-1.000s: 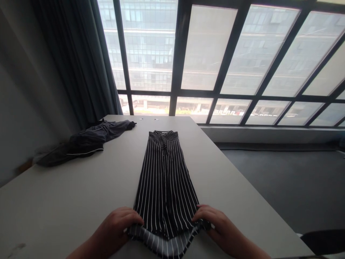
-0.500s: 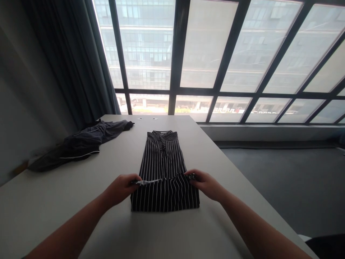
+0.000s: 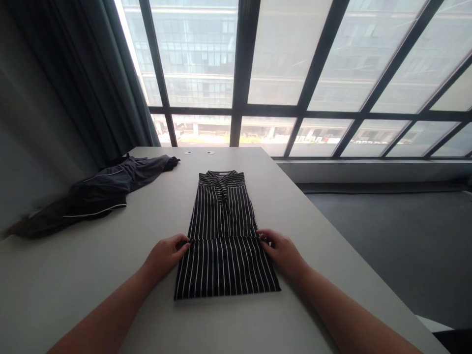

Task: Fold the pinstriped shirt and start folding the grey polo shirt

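Note:
A black shirt with white stripes (image 3: 223,211) lies on the white table in a long, narrow folded shape, its collar toward the window. Its lower part is turned up over the body, and the turned edge runs straight across between my hands. My left hand (image 3: 167,253) pinches the left end of that edge between thumb and fingers. At the right end, my right hand (image 3: 282,250) grips the same edge with thumb and forefinger. The fold rests low, close against the shirt.
Dark grey clothing with white piping (image 3: 106,189) lies crumpled along the left side of the white table (image 3: 147,216). A dark curtain (image 3: 84,73) hangs behind it. The table's right edge drops to a grey floor (image 3: 391,231). Large windows stand at the far end.
The turned-up edge was raised and wavy; now it lies lower and straight across the shirt. Both hands have kept hold of its ends. The view has tilted slightly downward.

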Available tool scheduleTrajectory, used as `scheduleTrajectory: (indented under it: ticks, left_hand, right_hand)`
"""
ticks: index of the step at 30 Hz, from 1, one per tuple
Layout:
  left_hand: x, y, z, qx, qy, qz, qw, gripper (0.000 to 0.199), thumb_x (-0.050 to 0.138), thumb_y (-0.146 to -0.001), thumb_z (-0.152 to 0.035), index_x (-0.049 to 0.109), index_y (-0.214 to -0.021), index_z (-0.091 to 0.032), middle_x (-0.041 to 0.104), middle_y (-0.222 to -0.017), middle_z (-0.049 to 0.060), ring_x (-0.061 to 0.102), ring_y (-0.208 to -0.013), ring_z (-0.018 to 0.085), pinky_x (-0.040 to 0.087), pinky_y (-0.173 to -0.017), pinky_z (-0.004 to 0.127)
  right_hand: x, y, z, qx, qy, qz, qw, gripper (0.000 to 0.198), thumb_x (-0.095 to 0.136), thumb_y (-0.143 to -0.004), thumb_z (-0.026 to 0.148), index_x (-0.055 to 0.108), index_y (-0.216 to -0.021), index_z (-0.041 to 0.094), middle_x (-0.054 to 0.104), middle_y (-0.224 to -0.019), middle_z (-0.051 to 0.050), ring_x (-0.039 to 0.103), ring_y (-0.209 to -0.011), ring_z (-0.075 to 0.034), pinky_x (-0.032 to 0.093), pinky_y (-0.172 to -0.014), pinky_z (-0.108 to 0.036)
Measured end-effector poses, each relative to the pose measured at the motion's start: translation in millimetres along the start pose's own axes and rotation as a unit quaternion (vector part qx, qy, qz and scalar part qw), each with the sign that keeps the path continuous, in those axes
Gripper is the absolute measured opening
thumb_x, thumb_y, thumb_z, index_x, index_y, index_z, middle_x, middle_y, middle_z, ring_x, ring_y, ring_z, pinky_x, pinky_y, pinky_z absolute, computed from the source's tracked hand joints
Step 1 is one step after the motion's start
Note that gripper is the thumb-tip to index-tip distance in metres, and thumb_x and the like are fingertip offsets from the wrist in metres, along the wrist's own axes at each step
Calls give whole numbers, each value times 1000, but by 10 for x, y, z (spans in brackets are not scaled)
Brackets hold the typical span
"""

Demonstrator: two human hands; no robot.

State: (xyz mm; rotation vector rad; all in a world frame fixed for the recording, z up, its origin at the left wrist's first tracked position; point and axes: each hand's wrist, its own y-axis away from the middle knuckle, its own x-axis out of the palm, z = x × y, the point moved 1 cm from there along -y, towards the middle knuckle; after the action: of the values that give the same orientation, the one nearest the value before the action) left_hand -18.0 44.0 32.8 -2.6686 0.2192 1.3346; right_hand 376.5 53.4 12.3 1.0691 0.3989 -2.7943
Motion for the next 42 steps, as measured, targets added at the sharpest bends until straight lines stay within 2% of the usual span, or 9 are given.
scheduleTrajectory:
  ticks: [5,8,13,16,20,26,30,35,42]
  left_hand:
    - [45,-35,43,30,-2,-61,998,33,59,-91,-41,72,-113,-22,75,-117,9,69,-105,28,55,-95,42]
    - [-37,9,7,79,-5,-82,993,27,60,-93,-40,71,-109,-21,73,-113,9,67,-102,27,56,-93,41]
    - [-193,443,-186,212,-34,41,976,6,70,-92,-27,68,-95,-23,72,-102,5,65,-93,20,54,-82,29]
    - [-124,756,-226,254,-72,92,960,30,82,-79,-18,71,-105,-27,71,-116,4,65,-104,23,54,-90,31]
    - [36,898,-175,289,-128,41,948,36,75,-82,-9,72,-112,-29,73,-122,4,67,-112,25,54,-97,36]
    - [83,852,-223,374,-148,-27,915,42,50,-93,0,69,-124,-23,78,-119,5,73,-104,20,56,-97,39]
    - [84,868,-213,374,-151,-35,914,52,47,-89,4,68,-128,-24,77,-126,5,73,-113,22,56,-103,42]
    - [140,841,-182,344,-181,-73,919,37,55,-94,-1,71,-120,-22,79,-115,6,75,-101,23,60,-90,41]
    - [94,869,-139,360,-184,-62,913,34,53,-96,-1,74,-111,-22,82,-101,4,78,-87,21,62,-83,35]
  right_hand:
    - [26,-15,-21,-49,50,-28,997,32,61,-88,16,70,-118,22,64,-125,-9,65,-113,-24,53,-107,-43]
    - [-39,49,63,-94,87,-33,991,23,63,-90,16,69,-112,22,64,-124,-10,61,-120,-27,50,-109,-48]
    - [-233,462,375,-212,118,76,967,9,68,-98,30,68,-99,22,68,-112,-10,63,-108,-25,56,-95,-41]
    - [-254,773,407,-247,151,130,948,16,74,-91,30,71,-106,23,69,-117,-11,65,-109,-26,57,-95,-40]
    - [-168,934,247,-264,186,76,943,36,58,-94,11,70,-126,24,71,-124,-12,66,-116,-25,56,-103,-42]
    - [-49,880,202,-270,179,53,944,35,51,-99,7,71,-124,22,75,-119,-11,68,-109,-23,59,-99,-39]
    - [-44,910,236,-258,176,51,949,37,50,-98,5,72,-123,22,75,-119,-10,69,-109,-23,58,-99,-40]
    - [-16,895,231,-237,158,48,957,26,55,-101,12,74,-116,21,75,-115,-10,69,-106,-23,59,-96,-39]
    - [-9,911,227,-253,154,52,954,20,56,-103,17,76,-105,20,77,-105,-8,69,-98,-23,54,-95,-40]
